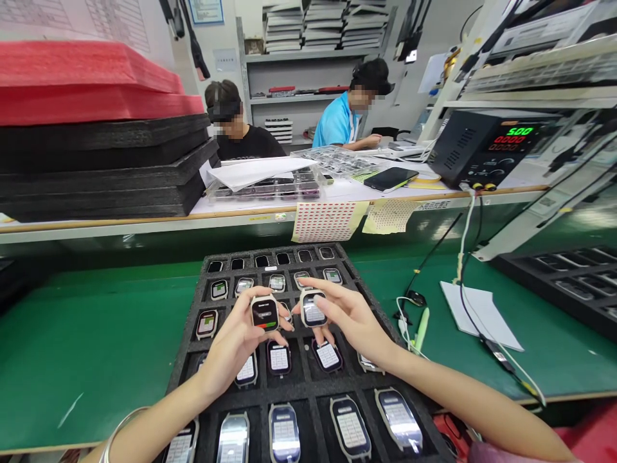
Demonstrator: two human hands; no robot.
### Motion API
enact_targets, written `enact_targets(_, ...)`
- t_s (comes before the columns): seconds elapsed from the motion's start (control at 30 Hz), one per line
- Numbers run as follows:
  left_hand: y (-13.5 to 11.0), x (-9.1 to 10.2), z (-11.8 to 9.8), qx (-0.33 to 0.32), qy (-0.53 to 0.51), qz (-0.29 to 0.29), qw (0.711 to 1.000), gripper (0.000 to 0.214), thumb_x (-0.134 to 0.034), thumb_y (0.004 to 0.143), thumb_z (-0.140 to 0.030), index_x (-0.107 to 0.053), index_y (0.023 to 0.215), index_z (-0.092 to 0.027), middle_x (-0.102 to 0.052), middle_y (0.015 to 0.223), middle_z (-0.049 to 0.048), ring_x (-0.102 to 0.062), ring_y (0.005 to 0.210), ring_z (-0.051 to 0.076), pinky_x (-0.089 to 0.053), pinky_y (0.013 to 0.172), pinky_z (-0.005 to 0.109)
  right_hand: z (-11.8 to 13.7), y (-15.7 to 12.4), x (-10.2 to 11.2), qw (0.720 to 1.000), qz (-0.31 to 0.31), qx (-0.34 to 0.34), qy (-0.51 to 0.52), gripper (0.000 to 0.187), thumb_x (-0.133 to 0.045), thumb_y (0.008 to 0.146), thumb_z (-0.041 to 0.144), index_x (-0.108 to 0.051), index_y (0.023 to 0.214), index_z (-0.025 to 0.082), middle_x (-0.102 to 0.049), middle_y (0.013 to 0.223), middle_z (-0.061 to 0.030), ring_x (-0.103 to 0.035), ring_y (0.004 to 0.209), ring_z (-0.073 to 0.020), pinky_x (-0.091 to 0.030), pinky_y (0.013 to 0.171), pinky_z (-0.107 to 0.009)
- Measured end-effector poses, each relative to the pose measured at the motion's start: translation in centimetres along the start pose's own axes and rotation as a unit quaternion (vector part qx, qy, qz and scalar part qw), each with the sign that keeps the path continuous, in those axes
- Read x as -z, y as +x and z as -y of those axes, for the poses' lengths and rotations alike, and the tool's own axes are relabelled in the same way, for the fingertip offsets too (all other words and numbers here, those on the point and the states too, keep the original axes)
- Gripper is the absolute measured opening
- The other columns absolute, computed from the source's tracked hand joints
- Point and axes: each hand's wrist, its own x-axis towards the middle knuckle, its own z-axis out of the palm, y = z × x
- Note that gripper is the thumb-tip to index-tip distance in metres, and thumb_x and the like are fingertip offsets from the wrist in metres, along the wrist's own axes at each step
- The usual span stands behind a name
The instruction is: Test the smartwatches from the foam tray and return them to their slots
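Observation:
My left hand (245,321) is closed around a square smartwatch (265,313) whose dark screen shows a red and green strip at the bottom. Beside it, my right hand (344,315) grips a second smartwatch (313,308) with a pale lit screen, the thumb resting at its right edge. Both watches lack straps and are held up over a black foam tray (193,350). Rows of similar watch bodies lie in the tray's pockets, many with white lit screens, such as the watch (351,427) near the front. The back row has dark screens. My hands hide part of the middle rows.
The tray lies on a green bench (120,354). At right are a green pen-like tool (422,328), cables, white paper (477,315) and another black tray (573,283). A raised shelf carries stacked foam (96,154), a phone (390,179) and a power supply (486,151). Two people sit beyond.

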Motion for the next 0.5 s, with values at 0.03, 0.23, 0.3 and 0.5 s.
enact_targets(0.03,0.0,0.0,0.0,0.002,0.001,-0.001,1.000,0.039,-0.052,0.074,-0.012,-0.048,0.112,-0.021,-0.063,0.099,0.0088,-0.061,0.094,0.026,-0.049,0.073,0.037,0.1,-0.1,0.0,1.000,0.007,0.002,0.014,0.040,-0.055,0.092,0.039,-0.054,0.127,0.021,-0.067,0.087,-0.0059,-0.060,0.048,-0.0115,-0.045,0.039,-0.020)
enact_targets(0.23,-0.1,-0.1,0.1,0.010,0.010,-0.015,1.000,0.041,-0.053,0.072,-0.012,-0.050,0.112,-0.023,-0.063,0.100,0.0072,-0.061,0.094,0.025,-0.049,0.075,0.036,0.8,-0.6,-0.4,0.999,0.022,0.009,0.024,0.048,-0.061,0.089,0.032,-0.047,0.134,0.024,-0.066,0.097,-0.0065,-0.062,0.054,-0.0125,-0.049,0.042,-0.021)
enact_targets(0.3,-0.1,0.0,0.3,0.020,0.010,-0.012,1.000,0.042,-0.054,0.072,-0.011,-0.051,0.112,-0.023,-0.064,0.099,0.0067,-0.061,0.092,0.023,-0.049,0.075,0.034,1.1,-0.9,-0.8,1.000,0.019,0.015,0.017,0.043,-0.061,0.089,0.031,-0.050,0.130,0.024,-0.067,0.092,-0.0056,-0.060,0.049,-0.0113,-0.047,0.040,-0.020)
enact_targets(0.5,-0.2,0.0,0.5,0.025,-0.014,0.016,0.999,0.038,-0.056,0.078,-0.012,-0.051,0.113,-0.025,-0.063,0.096,0.0028,-0.061,0.079,0.015,-0.049,0.070,0.027,3.7,-3.8,-3.1,0.986,0.129,0.044,0.093,0.067,-0.071,0.083,0.040,-0.036,0.140,0.033,-0.063,0.107,-0.0099,-0.067,0.067,-0.0180,-0.055,0.057,-0.028)
